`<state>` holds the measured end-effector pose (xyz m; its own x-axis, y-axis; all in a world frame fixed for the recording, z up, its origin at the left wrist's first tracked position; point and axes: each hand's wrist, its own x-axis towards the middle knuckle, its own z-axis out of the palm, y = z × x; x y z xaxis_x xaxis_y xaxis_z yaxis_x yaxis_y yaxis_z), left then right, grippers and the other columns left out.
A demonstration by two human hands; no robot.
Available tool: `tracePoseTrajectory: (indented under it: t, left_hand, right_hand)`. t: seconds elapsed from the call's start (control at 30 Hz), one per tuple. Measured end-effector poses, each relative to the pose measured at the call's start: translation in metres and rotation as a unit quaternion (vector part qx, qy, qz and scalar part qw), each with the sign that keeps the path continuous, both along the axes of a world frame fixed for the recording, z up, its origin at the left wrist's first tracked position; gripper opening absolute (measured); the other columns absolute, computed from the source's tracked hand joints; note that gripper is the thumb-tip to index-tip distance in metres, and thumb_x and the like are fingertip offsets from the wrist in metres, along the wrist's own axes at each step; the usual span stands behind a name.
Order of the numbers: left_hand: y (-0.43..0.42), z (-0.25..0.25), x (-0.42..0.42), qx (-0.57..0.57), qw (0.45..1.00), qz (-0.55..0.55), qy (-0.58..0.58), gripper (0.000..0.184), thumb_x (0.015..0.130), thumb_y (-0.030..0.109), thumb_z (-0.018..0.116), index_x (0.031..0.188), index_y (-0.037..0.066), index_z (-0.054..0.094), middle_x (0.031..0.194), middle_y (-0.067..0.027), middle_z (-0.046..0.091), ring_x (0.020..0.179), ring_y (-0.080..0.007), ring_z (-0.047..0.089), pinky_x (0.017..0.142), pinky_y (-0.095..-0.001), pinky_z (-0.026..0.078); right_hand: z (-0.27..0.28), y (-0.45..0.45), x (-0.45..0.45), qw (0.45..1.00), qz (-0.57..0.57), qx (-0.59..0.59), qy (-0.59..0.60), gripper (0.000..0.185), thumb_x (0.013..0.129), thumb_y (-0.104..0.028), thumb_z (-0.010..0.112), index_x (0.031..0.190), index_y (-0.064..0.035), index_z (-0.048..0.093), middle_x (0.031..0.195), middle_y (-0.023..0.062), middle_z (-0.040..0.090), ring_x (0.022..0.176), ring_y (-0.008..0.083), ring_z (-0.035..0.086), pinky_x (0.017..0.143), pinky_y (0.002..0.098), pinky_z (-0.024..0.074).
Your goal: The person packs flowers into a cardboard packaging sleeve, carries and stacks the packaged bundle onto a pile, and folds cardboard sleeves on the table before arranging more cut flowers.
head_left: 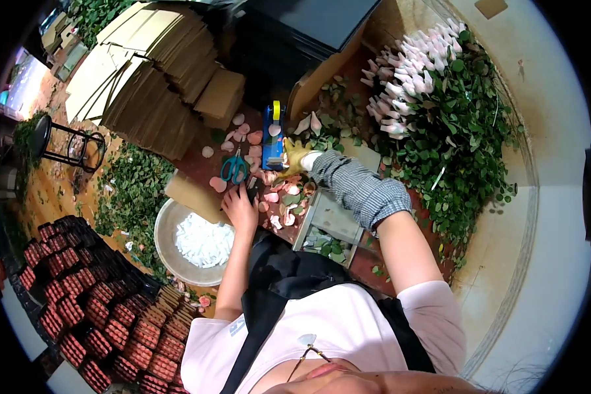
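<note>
My left hand (241, 207) has its fingers bent over a small dark object (252, 188) at the near edge of the work surface; what this is, I cannot make out. Just beyond those fingers lie teal-handled scissors (234, 168). My right hand (296, 157), in a yellow glove with a grey checked sleeve above it, is at the side of a blue tape dispenser (272, 141); its fingers look spread. A yellow tape roll (276, 110) sits at the dispenser's far end. Loose pink petals (289, 199) lie around both hands.
A basin of short white pieces (164, 253) stands at left. Flattened cardboard (144, 98) is stacked behind it. Wrapped roses (407, 85) with leafy stems (463, 131) fill the right side. Black trays of pink-red items (98, 308) lie lower left. A stool (43, 136) stands far left.
</note>
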<state>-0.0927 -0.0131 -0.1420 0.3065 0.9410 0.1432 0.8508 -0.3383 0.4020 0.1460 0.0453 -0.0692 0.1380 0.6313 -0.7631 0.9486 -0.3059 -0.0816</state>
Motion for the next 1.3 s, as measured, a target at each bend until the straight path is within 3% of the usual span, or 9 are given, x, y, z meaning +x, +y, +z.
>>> tracePoseTrajectory:
  t: [0.23, 0.37, 0.6, 0.87, 0.9, 1.0, 1.1, 1.23, 1.3]
  left_hand:
    - [0.000, -0.002, -0.001, 0.024, 1.000, -0.008, -0.011, 0.060, 0.077, 0.029, 0.076, 0.129, 0.010, 0.054, 0.122, -0.0146, 0.056, 0.115, -0.0357, 0.051, 0.097, -0.0489, 0.038]
    - [0.001, -0.008, -0.001, 0.042, 0.999, -0.016, -0.007, 0.059, 0.077, 0.030, 0.076, 0.128, 0.010, 0.055, 0.118, -0.0140, 0.056, 0.112, -0.0362, 0.051, 0.094, -0.0498, 0.039]
    - [0.000, -0.007, -0.005, 0.045, 0.999, -0.023, 0.003, 0.060, 0.076, 0.032, 0.077, 0.128, 0.011, 0.055, 0.116, -0.0141, 0.056, 0.109, -0.0370, 0.052, 0.091, -0.0507, 0.040]
    - [0.003, -0.006, -0.007, 0.031, 0.999, -0.040, -0.005, 0.058, 0.080, 0.033, 0.074, 0.130, 0.011, 0.054, 0.119, -0.0144, 0.055, 0.111, -0.0360, 0.051, 0.093, -0.0495, 0.041]
    - [0.004, -0.005, -0.006, 0.019, 0.999, -0.041, -0.005, 0.059, 0.080, 0.032, 0.074, 0.130, 0.011, 0.054, 0.119, -0.0149, 0.055, 0.112, -0.0364, 0.051, 0.094, -0.0497, 0.041]
    - [0.005, -0.004, -0.008, 0.012, 0.999, -0.050, -0.008, 0.060, 0.079, 0.030, 0.075, 0.131, 0.010, 0.052, 0.118, -0.0157, 0.054, 0.112, -0.0373, 0.050, 0.095, -0.0504, 0.041]
    - [0.005, 0.003, -0.008, 0.021, 0.999, -0.047, -0.003, 0.062, 0.078, 0.029, 0.076, 0.132, 0.009, 0.051, 0.118, -0.0161, 0.054, 0.113, -0.0381, 0.050, 0.096, -0.0512, 0.040]
    - [-0.004, 0.033, -0.003, 0.051, 0.997, -0.050, -0.015, 0.066, 0.080, 0.025, 0.075, 0.137, 0.009, 0.046, 0.122, -0.0169, 0.052, 0.115, -0.0393, 0.048, 0.099, -0.0516, 0.038]
    - [-0.009, 0.042, -0.001, 0.065, 0.996, -0.064, -0.023, 0.067, 0.080, 0.024, 0.074, 0.138, 0.008, 0.046, 0.123, -0.0172, 0.051, 0.115, -0.0395, 0.048, 0.099, -0.0517, 0.038]
  right_hand:
    - [-0.035, -0.040, -0.054, 0.953, -0.156, 0.215, -0.147, 0.106, 0.072, -0.048, 0.079, 0.155, -0.0181, 0.020, 0.152, 0.0159, 0.034, 0.139, 0.0410, 0.032, 0.109, 0.0571, 0.0325]
    - [-0.042, -0.062, -0.059, 0.918, -0.099, 0.340, -0.180, 0.061, 0.079, -0.043, 0.065, 0.131, -0.0119, 0.054, 0.126, 0.0133, 0.056, 0.112, 0.0324, 0.053, 0.080, 0.0468, 0.0470]
    - [-0.067, -0.065, -0.044, 0.900, -0.156, 0.407, -0.015, 0.026, 0.094, -0.034, 0.055, 0.080, -0.0164, 0.067, 0.068, 0.0020, 0.065, 0.062, 0.0210, 0.064, 0.050, 0.0334, 0.0457]
    - [-0.129, -0.073, -0.019, 0.845, -0.195, 0.491, 0.080, 0.017, 0.090, -0.012, 0.054, 0.090, -0.0108, 0.071, 0.092, 0.0044, 0.072, 0.080, 0.0183, 0.069, 0.066, 0.0302, 0.0541]
    - [-0.102, -0.078, -0.016, 0.871, 0.000, 0.490, -0.028, 0.016, 0.088, -0.012, 0.057, 0.093, -0.0110, 0.072, 0.097, 0.0049, 0.072, 0.085, 0.0202, 0.069, 0.072, 0.0296, 0.0547]
    - [-0.088, -0.070, -0.015, 0.885, 0.173, 0.416, -0.118, 0.021, 0.082, -0.011, 0.066, 0.102, -0.0112, 0.071, 0.112, 0.0069, 0.069, 0.098, 0.0260, 0.068, 0.082, 0.0332, 0.0559]
    - [-0.064, -0.061, -0.016, 0.895, -0.121, 0.428, 0.016, 0.020, 0.081, -0.013, 0.070, 0.100, -0.0097, 0.064, 0.097, 0.0115, 0.067, 0.088, 0.0281, 0.068, 0.073, 0.0391, 0.0551]
    - [0.058, -0.064, -0.026, 0.716, -0.525, 0.344, 0.304, 0.026, 0.100, -0.029, 0.052, 0.089, -0.0054, 0.054, 0.057, 0.0111, 0.053, 0.041, 0.0228, 0.049, 0.038, 0.0412, 0.0385]
    - [0.061, -0.058, -0.009, 0.717, -0.527, 0.374, 0.262, 0.023, 0.098, -0.025, 0.054, 0.102, -0.0038, 0.060, 0.075, 0.0155, 0.065, 0.059, 0.0234, 0.062, 0.053, 0.0397, 0.0487]
